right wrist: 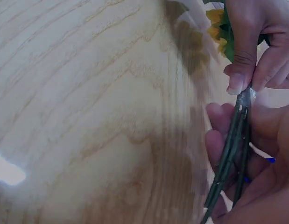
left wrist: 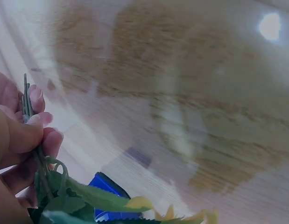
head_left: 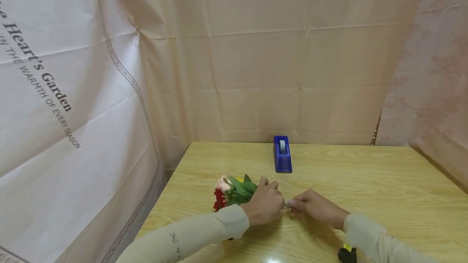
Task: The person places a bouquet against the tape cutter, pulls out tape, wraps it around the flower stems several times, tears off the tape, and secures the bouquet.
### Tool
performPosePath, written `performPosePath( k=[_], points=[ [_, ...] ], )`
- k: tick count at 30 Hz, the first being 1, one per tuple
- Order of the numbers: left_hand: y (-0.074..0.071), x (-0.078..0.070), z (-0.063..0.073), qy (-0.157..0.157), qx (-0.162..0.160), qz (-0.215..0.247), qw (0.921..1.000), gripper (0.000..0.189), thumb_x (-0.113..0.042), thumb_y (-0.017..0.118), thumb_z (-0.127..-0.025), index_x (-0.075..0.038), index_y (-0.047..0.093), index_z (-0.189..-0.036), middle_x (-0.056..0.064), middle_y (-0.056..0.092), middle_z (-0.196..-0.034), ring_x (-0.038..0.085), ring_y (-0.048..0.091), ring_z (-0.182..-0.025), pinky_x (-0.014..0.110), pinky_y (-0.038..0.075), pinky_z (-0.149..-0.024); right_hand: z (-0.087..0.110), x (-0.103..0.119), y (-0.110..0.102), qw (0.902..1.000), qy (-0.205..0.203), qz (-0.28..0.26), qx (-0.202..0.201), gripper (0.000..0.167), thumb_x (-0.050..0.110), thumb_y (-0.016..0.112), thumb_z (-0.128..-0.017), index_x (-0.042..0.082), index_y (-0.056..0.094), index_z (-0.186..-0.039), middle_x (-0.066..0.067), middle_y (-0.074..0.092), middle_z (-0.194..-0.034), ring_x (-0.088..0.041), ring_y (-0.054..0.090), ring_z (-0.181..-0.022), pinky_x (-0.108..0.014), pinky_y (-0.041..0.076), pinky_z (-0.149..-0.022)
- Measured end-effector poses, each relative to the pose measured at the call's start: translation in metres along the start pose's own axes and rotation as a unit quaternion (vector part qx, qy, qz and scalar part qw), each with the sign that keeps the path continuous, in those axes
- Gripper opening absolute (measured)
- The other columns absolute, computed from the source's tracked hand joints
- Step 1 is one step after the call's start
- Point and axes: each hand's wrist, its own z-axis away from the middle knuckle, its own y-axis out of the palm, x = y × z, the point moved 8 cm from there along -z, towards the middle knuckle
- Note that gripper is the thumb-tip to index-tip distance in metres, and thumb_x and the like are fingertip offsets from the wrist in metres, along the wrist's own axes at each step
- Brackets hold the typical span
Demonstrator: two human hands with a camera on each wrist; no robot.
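Note:
A small bunch of artificial flowers (head_left: 239, 192) lies sideways over the table, with red, pale pink and yellow blooms among green leaves. My left hand (head_left: 266, 202) grips it just below the leaves, the thumb pressed against the stems. The green stems (right wrist: 230, 147) run on into my right hand (head_left: 316, 206), whose fingers curl about them near the cut ends. A strip of clear tape (right wrist: 245, 96) shows on the stems between the two hands, right below the left thumb. Leaves and a yellow flower show past the left hand in the right wrist view.
A blue tape dispenser (head_left: 282, 155) with a roll stands at the back of the wooden table (head_left: 365, 173). Near the front edge, by the right sleeve, lies a black and yellow object (head_left: 347, 254), partly hidden. Cloth curtains (head_left: 256, 72) hang behind and at both sides.

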Motion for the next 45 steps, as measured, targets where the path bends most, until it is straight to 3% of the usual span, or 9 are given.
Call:
performPosePath(
  k=[8, 14, 18, 23, 27, 32, 36, 42, 45],
  points=[
    [0.000, -0.003, 0.002, 0.018, -0.020, -0.057, 0.9980, 0.005, -0.039, 0.079, -0.089, -0.034, 0.081, -0.087, -0.019, 0.068, -0.078, 0.008, 0.037, -0.075, 0.033, 0.022, -0.077, -0.004, -0.002, 0.000, 0.9997, 0.008, 0.011, -0.018, 0.027, 0.022, 0.061, -0.104, 0.000, 0.078, -0.102, -0.008, 0.075, -0.097, -0.024, 0.069, -0.089, -0.044, 0.055, -0.086],
    [0.005, -0.004, 0.001, 0.013, -0.005, -0.118, 0.9929, 0.009, -0.036, 0.072, -0.095, -0.035, 0.080, -0.091, -0.019, 0.069, -0.085, 0.010, 0.039, -0.078, 0.034, 0.025, -0.080, -0.003, 0.001, -0.002, 0.9961, 0.042, 0.010, -0.077, 0.023, 0.016, 0.065, -0.100, -0.001, 0.079, -0.106, -0.012, 0.076, -0.107, -0.026, 0.068, -0.104, -0.057, 0.047, -0.098],
    [0.005, -0.001, 0.000, 0.000, 0.013, -0.115, 0.9933, 0.009, -0.035, 0.071, -0.096, -0.034, 0.080, -0.096, -0.018, 0.070, -0.089, 0.011, 0.039, -0.078, 0.033, 0.027, -0.080, -0.003, 0.000, -0.005, 0.9916, 0.065, 0.013, -0.112, 0.019, 0.015, 0.068, -0.098, 0.002, 0.080, -0.104, -0.010, 0.075, -0.109, -0.024, 0.065, -0.106, -0.058, 0.046, -0.099],
    [0.004, 0.004, -0.004, -0.016, 0.035, -0.048, 0.9981, 0.010, -0.040, 0.073, -0.095, -0.034, 0.080, -0.094, -0.017, 0.068, -0.084, 0.010, 0.036, -0.074, 0.032, 0.024, -0.077, -0.003, -0.003, -0.006, 0.9869, 0.075, 0.019, -0.142, 0.017, 0.016, 0.071, -0.097, 0.004, 0.081, -0.103, -0.009, 0.075, -0.109, -0.023, 0.064, -0.106, -0.054, 0.049, -0.097],
    [0.007, 0.013, -0.009, -0.030, 0.074, 0.058, 0.9951, 0.014, -0.042, 0.075, -0.094, -0.031, 0.080, -0.087, -0.019, 0.065, -0.076, 0.009, 0.038, -0.071, 0.034, 0.021, -0.075, -0.002, -0.004, -0.004, 0.9867, 0.072, 0.019, -0.145, 0.017, 0.017, 0.071, -0.097, 0.004, 0.081, -0.104, -0.009, 0.075, -0.110, -0.023, 0.064, -0.106, -0.053, 0.050, -0.095],
    [0.015, 0.026, -0.015, -0.077, 0.150, 0.185, 0.9681, 0.018, -0.021, 0.077, -0.091, -0.025, 0.076, -0.074, -0.017, 0.058, -0.063, 0.008, 0.043, -0.065, 0.036, 0.022, -0.077, -0.001, -0.004, -0.004, 0.9873, 0.061, 0.016, -0.146, 0.017, 0.016, 0.071, -0.097, 0.004, 0.081, -0.105, -0.011, 0.074, -0.113, -0.024, 0.064, -0.106, -0.049, 0.052, -0.090],
    [0.017, 0.030, -0.016, -0.099, 0.177, 0.225, 0.9531, 0.021, -0.017, 0.076, -0.093, -0.022, 0.076, -0.072, -0.017, 0.060, -0.060, 0.007, 0.045, -0.060, 0.036, 0.022, -0.078, -0.001, -0.004, -0.003, 0.9860, 0.054, 0.019, -0.157, 0.019, 0.019, 0.071, -0.097, 0.005, 0.081, -0.106, -0.012, 0.074, -0.115, -0.027, 0.065, -0.109, -0.049, 0.054, -0.090],
    [0.009, 0.027, -0.015, -0.082, 0.135, 0.166, 0.9735, 0.029, -0.028, 0.073, -0.096, -0.027, 0.075, -0.067, -0.020, 0.058, -0.060, 0.006, 0.044, -0.065, 0.035, 0.021, -0.075, 0.000, -0.002, -0.003, 0.9810, 0.049, 0.034, -0.185, 0.018, 0.019, 0.074, -0.095, 0.006, 0.081, -0.106, -0.011, 0.075, -0.112, -0.029, 0.066, -0.110, -0.049, 0.054, -0.091],
    [0.008, 0.026, -0.014, -0.077, 0.112, 0.123, 0.9830, 0.023, -0.035, 0.072, -0.096, -0.030, 0.079, -0.075, -0.021, 0.062, -0.068, 0.006, 0.043, -0.070, 0.034, 0.022, -0.076, -0.001, -0.004, -0.003, 0.9796, 0.052, 0.039, -0.190, 0.019, 0.019, 0.074, -0.095, 0.006, 0.081, -0.106, -0.009, 0.075, -0.112, -0.027, 0.066, -0.109, -0.048, 0.054, -0.090]
  ],
)
